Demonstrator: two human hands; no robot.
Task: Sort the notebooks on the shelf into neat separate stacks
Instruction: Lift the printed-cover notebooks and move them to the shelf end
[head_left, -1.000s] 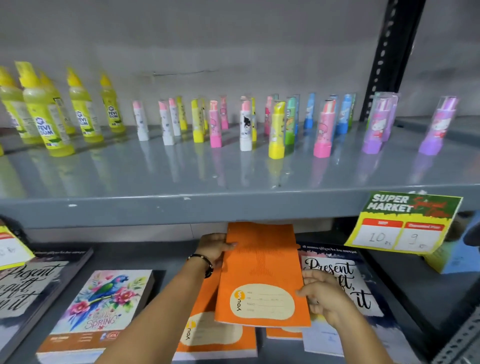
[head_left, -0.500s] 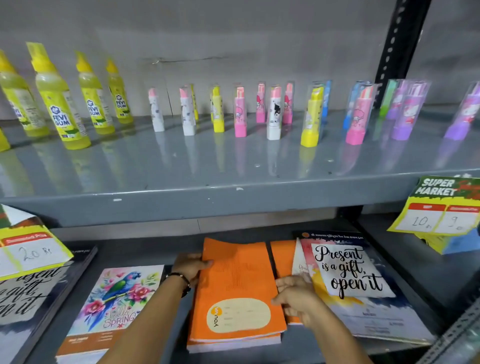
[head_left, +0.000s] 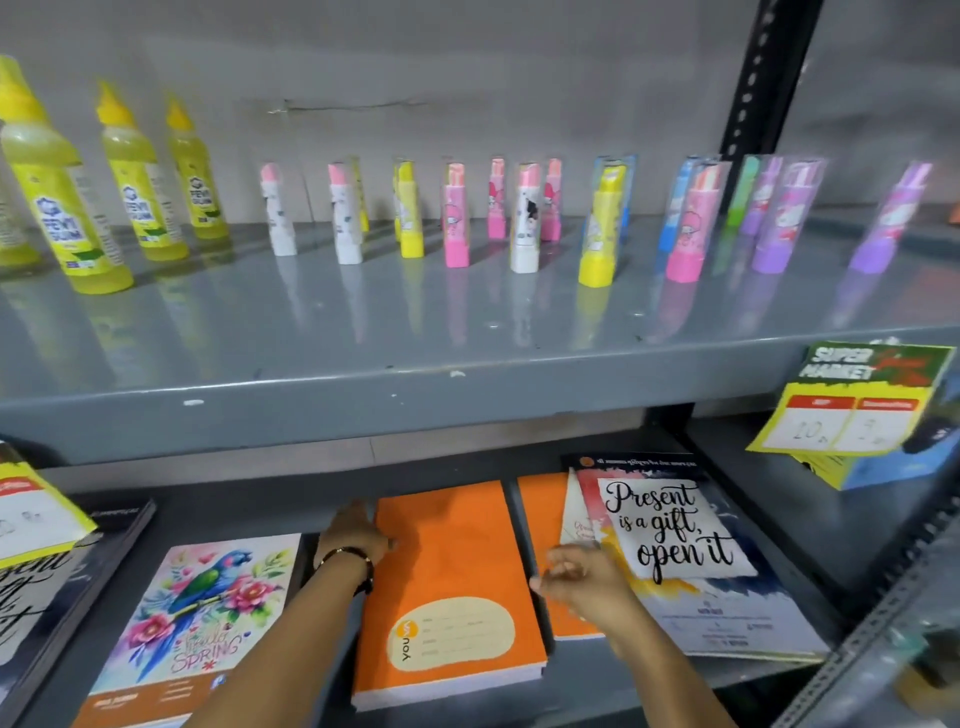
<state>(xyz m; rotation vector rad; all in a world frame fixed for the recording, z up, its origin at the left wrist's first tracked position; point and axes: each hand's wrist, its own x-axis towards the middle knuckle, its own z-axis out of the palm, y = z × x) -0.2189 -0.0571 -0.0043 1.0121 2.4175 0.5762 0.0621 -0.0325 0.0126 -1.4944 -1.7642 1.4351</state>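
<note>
Orange notebook stack (head_left: 447, 587), matte card covers, lies flat mid lower shelf (head_left: 249, 506). 2nd orange notebook (head_left: 543, 519) just R, half under glossy "Present is a gift" book (head_left: 691, 540). 1 parrot notebook (head_left: 197, 613) L. Left hand (head_left: 358, 535) flat on stack's edge; right hand (head_left: 582, 582) fingers loosely curled, now lifted off stack, grasping nothing.

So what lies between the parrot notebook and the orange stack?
In the head view, only the left hand and its forearm, over bare grey shelf, separate the parrot notebook from the orange stack.
</note>
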